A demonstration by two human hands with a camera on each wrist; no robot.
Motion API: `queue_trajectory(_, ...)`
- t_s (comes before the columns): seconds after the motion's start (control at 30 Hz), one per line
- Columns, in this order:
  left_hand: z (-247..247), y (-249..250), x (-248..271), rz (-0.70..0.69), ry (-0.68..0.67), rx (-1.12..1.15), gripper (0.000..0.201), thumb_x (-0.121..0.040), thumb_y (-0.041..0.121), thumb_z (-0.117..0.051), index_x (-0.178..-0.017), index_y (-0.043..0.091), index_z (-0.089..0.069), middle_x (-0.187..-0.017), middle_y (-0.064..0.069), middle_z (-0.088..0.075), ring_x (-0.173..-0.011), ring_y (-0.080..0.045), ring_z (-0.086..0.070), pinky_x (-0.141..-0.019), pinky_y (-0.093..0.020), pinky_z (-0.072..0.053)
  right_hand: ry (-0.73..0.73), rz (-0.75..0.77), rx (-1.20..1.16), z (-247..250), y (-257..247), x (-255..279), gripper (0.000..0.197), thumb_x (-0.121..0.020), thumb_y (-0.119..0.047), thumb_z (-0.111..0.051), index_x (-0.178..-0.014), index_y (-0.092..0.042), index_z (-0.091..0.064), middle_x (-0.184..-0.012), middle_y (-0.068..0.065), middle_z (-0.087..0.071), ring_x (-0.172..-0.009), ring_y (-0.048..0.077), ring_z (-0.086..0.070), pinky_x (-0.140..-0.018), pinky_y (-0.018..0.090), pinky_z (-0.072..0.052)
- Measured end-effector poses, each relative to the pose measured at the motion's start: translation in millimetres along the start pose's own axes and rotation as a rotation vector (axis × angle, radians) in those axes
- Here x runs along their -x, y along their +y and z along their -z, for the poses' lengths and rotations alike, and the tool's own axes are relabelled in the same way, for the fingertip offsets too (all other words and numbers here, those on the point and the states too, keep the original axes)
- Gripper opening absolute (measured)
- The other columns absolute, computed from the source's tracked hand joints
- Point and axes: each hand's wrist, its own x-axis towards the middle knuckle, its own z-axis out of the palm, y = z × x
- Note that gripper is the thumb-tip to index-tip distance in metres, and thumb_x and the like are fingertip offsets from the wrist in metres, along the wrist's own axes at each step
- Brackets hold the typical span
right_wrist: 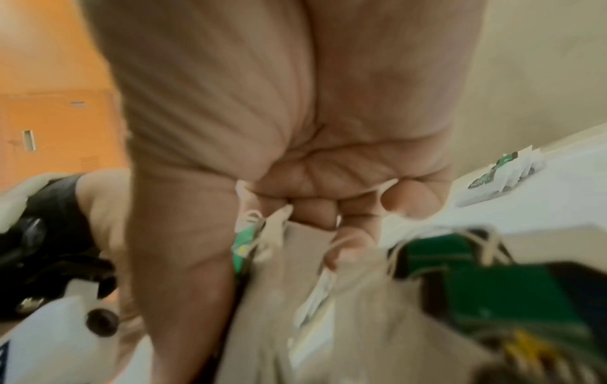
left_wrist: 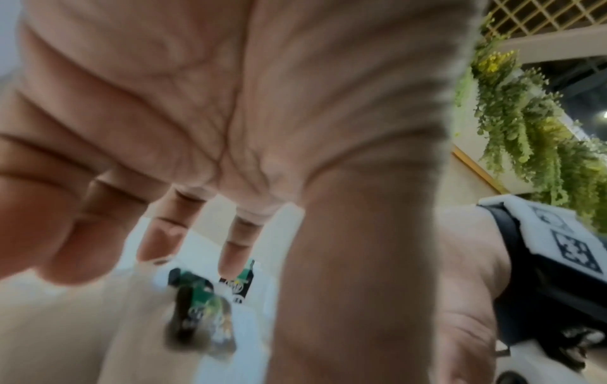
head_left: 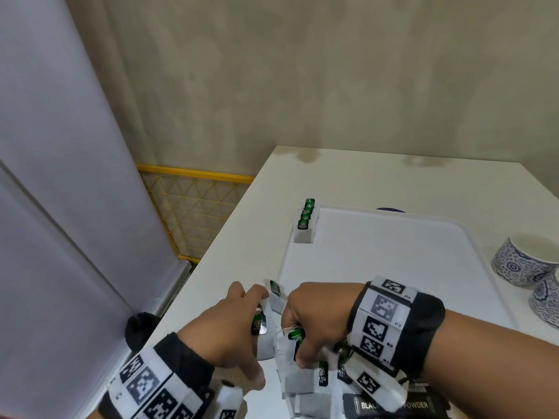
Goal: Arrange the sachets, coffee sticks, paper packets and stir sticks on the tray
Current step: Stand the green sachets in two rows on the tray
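Note:
A white tray [head_left: 393, 267] lies on the white table, with a neat row of green-tagged tea bags [head_left: 305, 225] at its far left corner, also visible in the right wrist view as the tea bag row [right_wrist: 499, 179]. Near the tray's front left corner, both hands work over a loose pile of tea bags [head_left: 305, 385]. My left hand [head_left: 242, 331] holds a few tea bags [head_left: 263, 326] between fingers and thumb; their tags [left_wrist: 203, 306] show blurred below the fingers. My right hand [head_left: 302, 328] has its fingers curled, pinching one tea bag [right_wrist: 295, 285] from the pile.
A black pepper powder sachet [head_left: 393, 405] lies at the front under my right wrist. Two blue-and-white cups [head_left: 523, 261] stand off the tray's right edge. The table's left edge [head_left: 211, 252] drops beside a yellow mesh rack [head_left: 193, 207].

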Motion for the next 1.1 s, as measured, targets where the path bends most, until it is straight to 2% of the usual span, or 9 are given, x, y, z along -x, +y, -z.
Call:
queue_trajectory(0.17,17,-2,16,-0.11,-0.034,0.12,0.125,-0.04,0.051,-0.092,-0.138,0.049,-0.014,-0.121,0.018,-0.027,-0.119,-0.01,-0.036,-0.097,-0.031,-0.046,0.061,0.049,-0.141,19,3,8,0.02,-0.075,-0.028,-0.08,-0.084,-0.011,-0.073,-0.076,0.005,-0.072,-0.056,0.003,-0.053,-0.057,0.019,-0.045)
queue_trajectory(0.3,26,-4,23,-0.196,-0.08,0.27,0.113,-0.047,0.054,-0.09,-0.135,0.053,-0.02,-0.127,0.024,-0.029,-0.122,-0.004,-0.034,-0.104,-0.03,-0.04,0.13,0.068,-0.176,33,3,15,0.01,-0.076,-0.027,-0.081,-0.077,-0.023,-0.071,-0.061,-0.013,-0.064,-0.05,-0.002,-0.052,-0.051,0.011,-0.041)
queue_trajectory(0.43,28,-5,23,-0.24,-0.138,0.512,0.101,-0.055,0.043,-0.091,-0.134,0.048,-0.029,-0.129,0.024,-0.048,-0.11,0.0,-0.055,-0.093,-0.022,-0.049,0.204,0.087,-0.235,46,2,21,0.015,-0.076,-0.027,-0.081,-0.087,-0.019,-0.075,-0.079,0.001,-0.074,-0.061,0.003,-0.057,-0.065,0.023,-0.048)
queue_trajectory(0.53,28,-4,20,-0.339,-0.22,0.72,0.093,-0.064,0.022,-0.089,-0.136,0.04,-0.033,-0.123,0.013,-0.063,-0.109,-0.009,-0.063,-0.093,-0.03,-0.052,0.273,0.113,-0.269,56,-1,23,0.018,-0.076,-0.028,-0.081,-0.09,-0.019,-0.076,-0.081,0.004,-0.074,-0.064,0.006,-0.057,-0.068,0.029,-0.05)
queue_trajectory(0.67,26,-2,16,-0.38,-0.207,0.8,0.079,-0.072,0.013,-0.083,-0.137,0.028,-0.041,-0.116,0.005,-0.068,-0.105,-0.021,-0.064,-0.094,-0.036,-0.052,0.351,0.142,-0.304,67,-7,25,0.023,-0.076,-0.029,-0.081,-0.091,-0.013,-0.075,-0.086,0.014,-0.072,-0.066,0.012,-0.056,-0.068,0.037,-0.051)
queue_trajectory(0.8,25,-1,14,-0.35,-0.187,1.032,0.038,-0.074,0.016,-0.081,-0.11,0.016,-0.067,-0.104,-0.02,-0.072,-0.091,-0.033,-0.067,-0.076,-0.033,-0.057,0.405,0.161,-0.338,77,-10,28,0.023,-0.075,-0.029,-0.081,-0.09,-0.012,-0.074,-0.088,0.017,-0.07,-0.066,0.018,-0.056,-0.066,0.037,-0.048)
queue_trajectory(0.9,23,-2,9,-0.348,-0.171,1.199,0.037,-0.069,0.022,-0.082,-0.102,0.01,-0.071,-0.098,-0.029,-0.066,-0.081,-0.035,-0.064,-0.063,-0.028,-0.055,0.418,0.146,-0.398,81,-8,29,0.023,-0.074,-0.028,-0.082,-0.09,-0.013,-0.075,-0.091,0.014,-0.073,-0.081,0.032,-0.066,-0.084,0.048,-0.053)
queue_trajectory(1.0,23,-5,6,-0.334,-0.152,1.201,0.038,-0.076,0.02,-0.078,-0.109,0.005,-0.066,-0.106,-0.034,-0.064,-0.086,-0.044,-0.061,-0.064,-0.028,-0.056,0.435,0.129,-0.476,83,-4,30,0.02,-0.075,-0.021,-0.082,-0.09,-0.01,-0.075,-0.093,0.014,-0.074,-0.075,0.02,-0.065,-0.086,0.043,-0.054)
queue_trajectory(1.1,26,-8,4,-0.291,-0.128,1.072,0.016,-0.081,0.02,-0.076,-0.077,0.006,-0.071,-0.071,-0.017,-0.066,-0.079,-0.045,-0.064,-0.058,-0.025,-0.051,0.453,0.148,-0.582,85,0,35,0.013,-0.077,-0.012,-0.08,-0.087,-0.007,-0.074,-0.089,0.015,-0.074,-0.073,0.012,-0.063,-0.076,0.03,-0.053)
